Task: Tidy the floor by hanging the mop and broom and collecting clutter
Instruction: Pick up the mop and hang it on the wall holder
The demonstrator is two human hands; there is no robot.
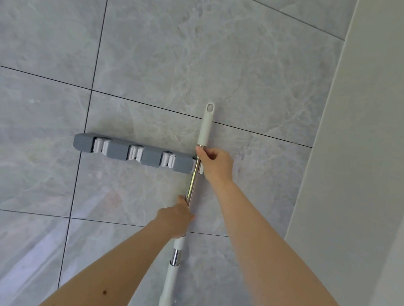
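Note:
A long handle (206,127) with a white grip end and a shiny metal shaft stands upright against the grey tiled wall; its head is out of view, so mop or broom cannot be told. The shaft sits at the rightmost clamp of a grey wall rack (118,150) with white roller clips. My right hand (215,163) grips the shaft at the rack's right end, covering that clamp. My left hand (177,216) is closed around the metal shaft lower down, just above a white collar.
Three white clips on the rack to the left hold nothing. A pale flat panel or door frame (366,163) runs down the right side, close to the handle. The wall is grey marble-look tile (179,45) with dark grout lines.

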